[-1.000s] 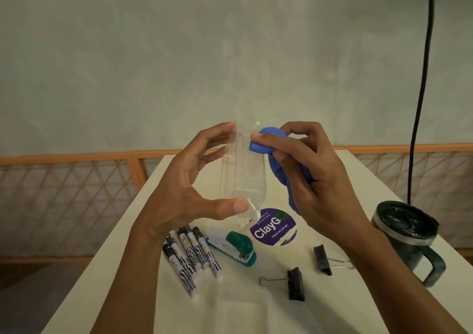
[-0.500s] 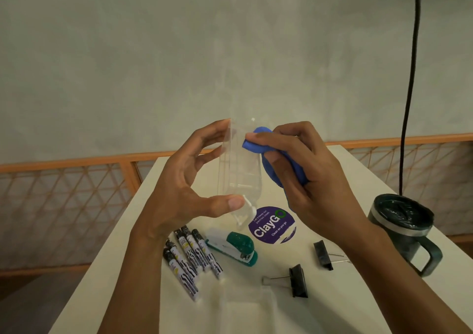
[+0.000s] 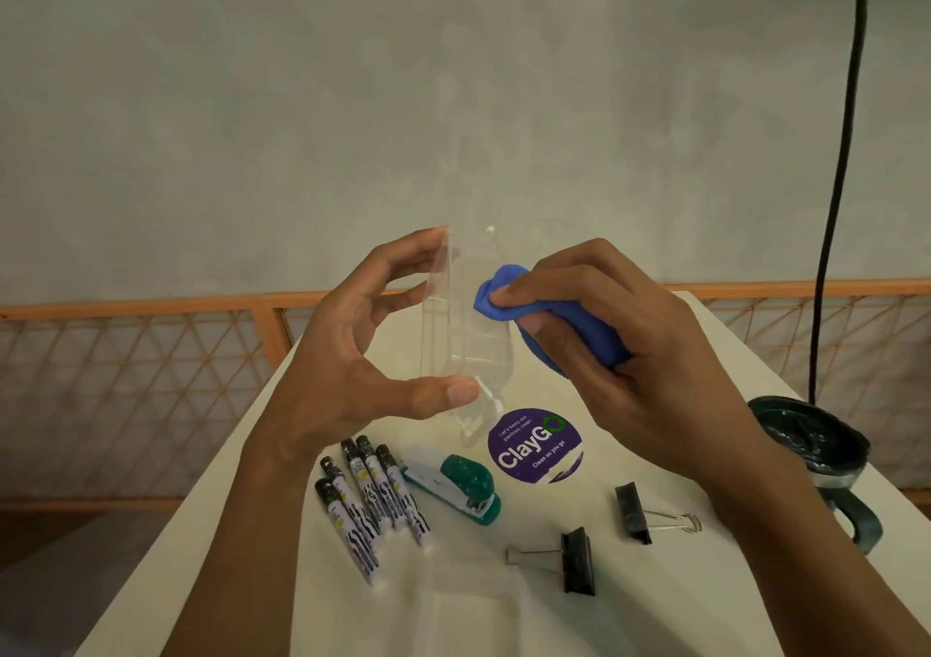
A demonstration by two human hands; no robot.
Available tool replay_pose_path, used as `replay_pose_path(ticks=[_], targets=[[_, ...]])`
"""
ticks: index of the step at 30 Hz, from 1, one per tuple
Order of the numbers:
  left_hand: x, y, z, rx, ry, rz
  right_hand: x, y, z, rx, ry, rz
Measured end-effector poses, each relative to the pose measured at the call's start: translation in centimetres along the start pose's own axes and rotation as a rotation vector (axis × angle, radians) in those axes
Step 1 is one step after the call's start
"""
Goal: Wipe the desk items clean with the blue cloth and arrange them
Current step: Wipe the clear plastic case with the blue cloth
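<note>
i have the clear plastic holder (image 3: 463,334) lifted off the desk (image 3: 755,379), in the air above its far half. my left hand (image 3: 352,379) pinches it end to end, with the fingertips on its top edge, the thumb under its lower end and the other fingers curved and apart. my right hand (image 3: 629,354) is clamped round the bunched blue cloth (image 3: 569,324), and thumb and forefinger press the cloth's nose against the holder's right face.

a second ago that nose sat up at the holder's top edge, close to my left fingertips. now it is lower, about halfway down the face. the left-hand grip has not changed. i read that as a downward stroke under way, so the top is wiped, the lower part is still to do, and this item is only partly clean.

the rest waits on the desk:
- the markers (image 3: 373,500) lie in a row toward the left edge.
- the green stapler (image 3: 453,485) is just beside them.
- the two binder clips (image 3: 577,561) are nearer the near edge.
- the dark mug (image 3: 816,450) is at the right edge.

stapler and mug look speckled, so i judge them unwiped, and no arranging is done yet.
</note>
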State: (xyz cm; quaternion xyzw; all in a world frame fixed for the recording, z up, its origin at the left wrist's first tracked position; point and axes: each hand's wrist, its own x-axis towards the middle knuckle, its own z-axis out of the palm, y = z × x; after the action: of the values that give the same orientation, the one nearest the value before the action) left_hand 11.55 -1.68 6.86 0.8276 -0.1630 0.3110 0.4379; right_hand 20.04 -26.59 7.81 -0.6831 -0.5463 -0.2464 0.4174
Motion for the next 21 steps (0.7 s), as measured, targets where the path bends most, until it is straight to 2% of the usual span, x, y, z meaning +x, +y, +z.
replay_pose_path(ticks=[8,14,21], targets=[[-0.1,0.4,0.0,0.055,-0.014,-0.019,0.0,-0.2,-1.7,-0.052,-0.104,-0.026],[-0.1,1.9,1.1,0.083,-0.055,0.004,0.0,0.1,-2.1,-0.204,0.015,-0.030],[0.1,3.1,1.7,0.048,0.006,0.011,-0.1,-1.1,-3.1,-0.107,0.016,-0.024]])
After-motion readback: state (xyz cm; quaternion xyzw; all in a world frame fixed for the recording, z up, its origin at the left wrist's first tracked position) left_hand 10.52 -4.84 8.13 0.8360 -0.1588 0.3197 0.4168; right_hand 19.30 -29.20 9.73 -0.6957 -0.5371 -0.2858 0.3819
